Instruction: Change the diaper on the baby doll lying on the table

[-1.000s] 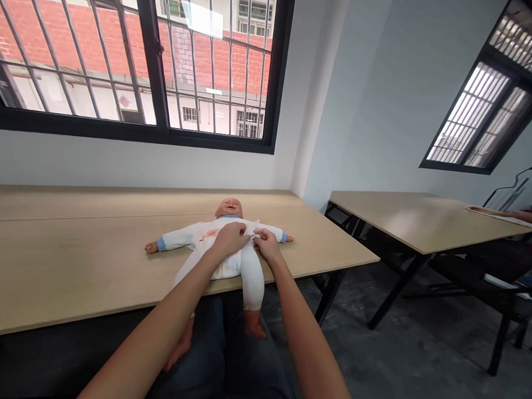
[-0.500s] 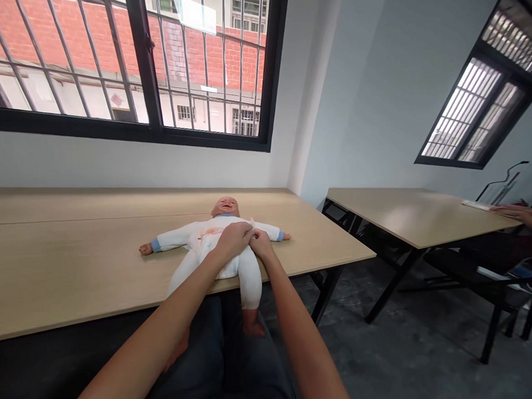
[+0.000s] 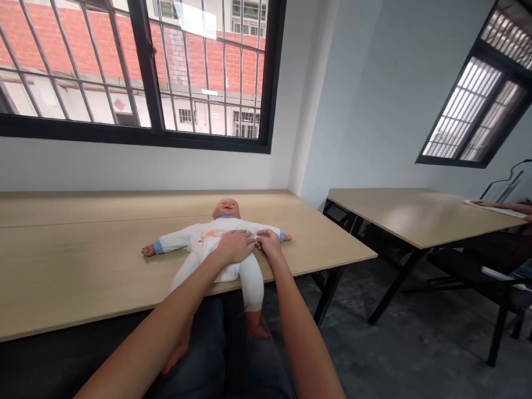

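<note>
White fabric covers a baby doll lying face up on a wood-toned table, directly in front of a seated person whose bare hands meet over its garment. The doll's long axis runs away from the wearer, its head toward the wall beneath a barred window, its legs toward the person's lap and reaching past the near edge. The blue-cuffed arms spread to either side, roughly crosswise to the body. The left hand lies palm down across the torso, its fingers angled toward the person's right. The right hand is at the garment's right-hand side, just beside the body, and is the nearer of the two to the outstretched sleeve on that side. From this right hand, the doll's trunk lies to the left, while its head lies farther ahead and also to the left. Fingertips of both hands come close together at the garment's side, bent as if around fabric, though the pictures cannot confirm whether either pinches it. Off to the right, beyond a gap, another person's hand rests at the far part of a second table.
</note>
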`<state>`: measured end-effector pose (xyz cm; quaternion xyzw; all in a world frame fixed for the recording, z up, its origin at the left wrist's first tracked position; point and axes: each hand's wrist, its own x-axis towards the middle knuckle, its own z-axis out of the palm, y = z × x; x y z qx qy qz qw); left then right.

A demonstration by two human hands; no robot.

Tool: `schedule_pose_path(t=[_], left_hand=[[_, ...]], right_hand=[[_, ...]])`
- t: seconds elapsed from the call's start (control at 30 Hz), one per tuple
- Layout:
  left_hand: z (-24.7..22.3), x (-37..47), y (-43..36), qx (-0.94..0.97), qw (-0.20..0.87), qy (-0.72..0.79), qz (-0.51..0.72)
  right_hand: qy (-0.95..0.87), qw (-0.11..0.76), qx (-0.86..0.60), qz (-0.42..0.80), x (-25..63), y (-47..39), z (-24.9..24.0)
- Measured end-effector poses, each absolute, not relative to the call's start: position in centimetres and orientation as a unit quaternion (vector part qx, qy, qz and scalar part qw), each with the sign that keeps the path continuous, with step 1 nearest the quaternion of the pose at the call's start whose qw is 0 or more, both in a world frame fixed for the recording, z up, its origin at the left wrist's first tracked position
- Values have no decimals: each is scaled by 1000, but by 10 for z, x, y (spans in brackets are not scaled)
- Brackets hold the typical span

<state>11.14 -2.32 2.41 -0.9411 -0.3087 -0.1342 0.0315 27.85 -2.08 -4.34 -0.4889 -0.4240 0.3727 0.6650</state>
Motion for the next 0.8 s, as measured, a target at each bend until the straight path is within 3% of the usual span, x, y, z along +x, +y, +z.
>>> schedule_pose_path(t=[0.8], left_hand=[[41, 129, -5, -894, -15, -435, -109]], right_hand=[[-388, 685, -487, 378, 280, -21, -45]])
